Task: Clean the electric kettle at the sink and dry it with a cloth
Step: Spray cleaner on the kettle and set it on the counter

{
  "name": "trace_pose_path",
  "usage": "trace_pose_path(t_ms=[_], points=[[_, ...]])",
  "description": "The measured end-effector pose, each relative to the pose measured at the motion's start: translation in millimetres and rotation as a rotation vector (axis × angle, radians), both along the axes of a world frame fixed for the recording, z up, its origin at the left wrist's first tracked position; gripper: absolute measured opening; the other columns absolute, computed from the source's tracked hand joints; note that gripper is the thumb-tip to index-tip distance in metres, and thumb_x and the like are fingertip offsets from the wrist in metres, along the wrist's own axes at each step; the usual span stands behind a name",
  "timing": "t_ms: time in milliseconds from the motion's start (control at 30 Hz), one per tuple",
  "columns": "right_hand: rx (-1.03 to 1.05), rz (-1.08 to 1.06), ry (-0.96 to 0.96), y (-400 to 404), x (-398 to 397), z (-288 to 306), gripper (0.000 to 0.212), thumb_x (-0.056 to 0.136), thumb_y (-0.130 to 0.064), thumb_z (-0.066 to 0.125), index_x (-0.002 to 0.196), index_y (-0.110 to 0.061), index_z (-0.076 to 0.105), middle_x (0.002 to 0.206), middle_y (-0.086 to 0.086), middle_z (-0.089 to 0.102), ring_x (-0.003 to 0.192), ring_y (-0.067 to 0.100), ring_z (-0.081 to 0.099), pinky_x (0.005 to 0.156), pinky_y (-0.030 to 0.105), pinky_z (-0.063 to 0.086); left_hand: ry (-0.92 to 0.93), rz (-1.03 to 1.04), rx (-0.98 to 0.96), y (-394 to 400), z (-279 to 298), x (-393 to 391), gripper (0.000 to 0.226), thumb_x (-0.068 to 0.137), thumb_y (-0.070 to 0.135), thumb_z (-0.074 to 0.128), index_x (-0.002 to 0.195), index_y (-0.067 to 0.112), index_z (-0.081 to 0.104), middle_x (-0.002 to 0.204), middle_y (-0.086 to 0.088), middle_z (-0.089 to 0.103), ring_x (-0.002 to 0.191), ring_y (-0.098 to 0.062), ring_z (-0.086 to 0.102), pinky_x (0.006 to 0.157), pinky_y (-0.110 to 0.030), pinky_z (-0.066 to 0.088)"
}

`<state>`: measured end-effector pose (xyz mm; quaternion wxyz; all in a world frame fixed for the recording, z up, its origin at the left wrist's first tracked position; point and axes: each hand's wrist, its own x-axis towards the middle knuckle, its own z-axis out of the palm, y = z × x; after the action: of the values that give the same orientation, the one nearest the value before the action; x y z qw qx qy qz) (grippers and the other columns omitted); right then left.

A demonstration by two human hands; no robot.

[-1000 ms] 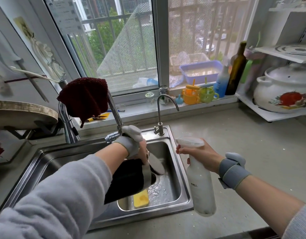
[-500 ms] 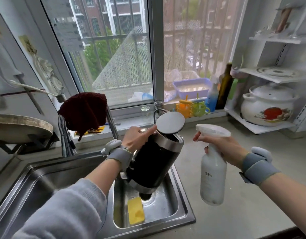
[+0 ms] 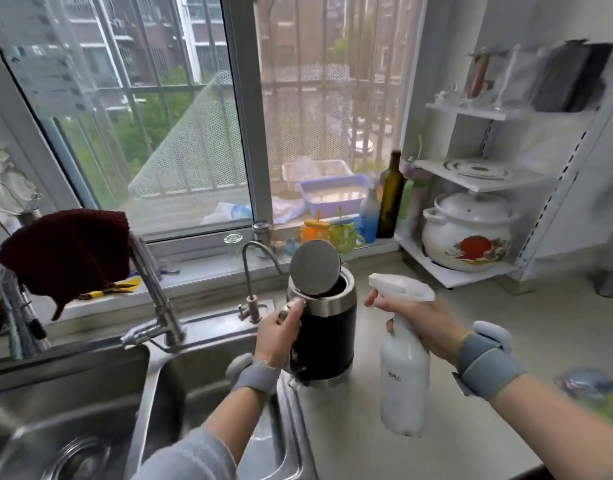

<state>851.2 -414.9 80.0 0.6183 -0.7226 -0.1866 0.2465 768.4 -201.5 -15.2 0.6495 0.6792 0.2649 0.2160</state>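
Left hand (image 3: 279, 332) grips the handle of the black steel-rimmed electric kettle (image 3: 324, 336) — upright on the grey bench (image 3: 367, 452) beside the sink (image 3: 201, 375), lid open; right hand (image 3: 422, 323) holds a white spray bottle (image 3: 403, 372). Likely wet, slippery — handle safest.

There is a single view, from a wide-angle camera worn on the person's head. It looks forward and down across the bench (image 3: 419, 455) toward the window (image 3: 180, 133), from close range: both forearms reach in from the bottom edge. The sink (image 3: 90, 393) fills the lower left corner, the white shelf rack (image 3: 499, 181) stands at the right edge, and the kettle (image 3: 324, 336) sits near the middle. Straight lines bow toward the borders, and the right side is blurred.
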Motion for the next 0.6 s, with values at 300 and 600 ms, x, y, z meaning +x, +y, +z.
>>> trace_pose_path(t_ms=[300,600], points=[[0.012,0.064,-0.003,-13,34,-8,0.005,0.079,-0.002,0.066,0.081,-0.001,0.07,0.077,0.002,0.064,0.046,0.011,0.05,0.047,0.021,0.045,0.289,-0.156,0.319,-24,-24,8,0.052,0.075,0.07,0.053,0.072,0.018,0.053,0.067,0.003,0.059,0.064,-0.012,0.055,0.063,-0.026,0.042],[0.024,0.129,-0.024,-12,45,-18,0.007,0.081,-0.001,0.066,0.083,0.004,0.069,0.077,0.007,0.063,0.049,0.01,0.051,0.048,0.024,0.046,0.414,-0.406,1.39,-26,39,48,0.056,0.099,0.043,0.029,0.152,0.032,0.012,0.157,0.017,0.004,0.147,-0.016,-0.012,0.12,-0.037,-0.008]])
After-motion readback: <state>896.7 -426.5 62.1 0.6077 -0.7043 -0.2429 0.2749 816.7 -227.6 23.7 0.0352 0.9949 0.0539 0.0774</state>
